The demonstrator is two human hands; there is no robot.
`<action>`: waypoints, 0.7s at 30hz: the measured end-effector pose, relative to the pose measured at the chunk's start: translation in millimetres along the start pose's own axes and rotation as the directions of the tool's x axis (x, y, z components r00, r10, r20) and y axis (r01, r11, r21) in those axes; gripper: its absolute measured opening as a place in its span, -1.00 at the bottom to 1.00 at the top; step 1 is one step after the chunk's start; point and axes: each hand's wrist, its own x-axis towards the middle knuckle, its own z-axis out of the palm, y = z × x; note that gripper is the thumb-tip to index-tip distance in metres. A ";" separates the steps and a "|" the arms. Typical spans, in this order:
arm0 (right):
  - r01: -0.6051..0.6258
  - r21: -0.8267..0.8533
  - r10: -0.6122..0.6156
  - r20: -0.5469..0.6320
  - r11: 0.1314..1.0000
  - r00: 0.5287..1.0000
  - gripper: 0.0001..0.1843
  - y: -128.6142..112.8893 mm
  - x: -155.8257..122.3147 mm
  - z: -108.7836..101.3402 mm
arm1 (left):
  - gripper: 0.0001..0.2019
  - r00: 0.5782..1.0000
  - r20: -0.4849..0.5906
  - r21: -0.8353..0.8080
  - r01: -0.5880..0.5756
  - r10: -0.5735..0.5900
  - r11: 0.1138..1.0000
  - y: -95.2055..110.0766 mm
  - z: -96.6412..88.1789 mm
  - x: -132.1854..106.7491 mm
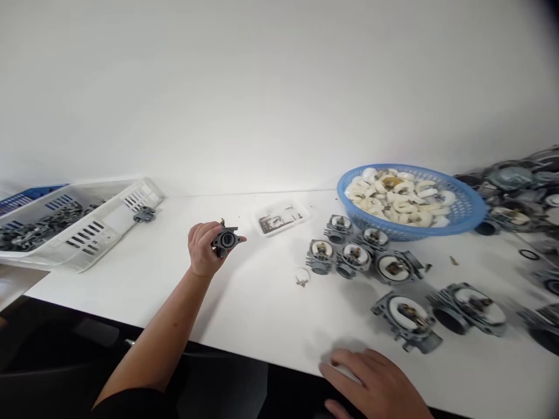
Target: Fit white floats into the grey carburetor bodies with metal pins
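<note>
My left hand point(204, 249) is closed round a small grey carburetor body point(227, 239), held above the white table with its round bore facing me. A brass-coloured bit sticks up from its top. Low in the view, my right hand point(371, 381) hovers at the table's front edge, slightly blurred, its fingers bent and apart with nothing visible in them. Nearest to it stands a carburetor point(406, 320) with a white float in its open bowl side. Several similar carburetors point(353, 256) stand farther back, grouped in front of the blue basket.
A blue basket point(474, 206) holds many white floats. Small pins lie in a white tray point(283, 228). Tiny metal parts point(302, 281) rest on the table. A white crate point(94, 238) of metal parts stands left, a small carburetor point(144, 214) by it. More carburetors point(510, 180) crowd the right.
</note>
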 end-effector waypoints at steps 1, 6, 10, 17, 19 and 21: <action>-0.039 0.061 0.037 0.036 0.997 0.999 -0.57 -2.9 3.3 -4.7 | -0.27 0.999 0.000 -0.037 -0.032 0.032 0.999 13.7 -1.6 5.3; -0.226 0.369 0.165 0.189 0.902 0.968 -0.47 -15.7 7.0 -17.1 | -0.27 0.987 -0.066 -0.182 -0.156 0.146 0.971 81.9 -12.6 24.1; -0.356 0.578 0.261 0.244 0.734 0.934 -0.37 -18.8 3.8 -17.8 | -0.23 0.989 -0.086 -0.311 -0.138 0.117 0.940 135.3 -18.0 21.6; -0.261 0.956 0.385 0.192 0.134 0.902 -0.15 -41.2 -8.4 -22.6 | -0.51 0.985 0.105 -0.522 -0.062 0.137 0.851 206.0 -38.9 0.9; -0.230 0.968 0.401 0.170 0.106 0.900 -0.13 -47.6 -14.3 -21.0 | -0.70 0.962 0.035 -0.586 -0.200 0.270 0.786 218.8 -46.7 11.4; -0.220 0.968 0.412 0.152 0.121 0.898 -0.15 -51.3 -20.9 -17.9 | -0.86 0.918 -0.026 -0.592 -0.333 0.396 0.734 227.5 -54.0 25.4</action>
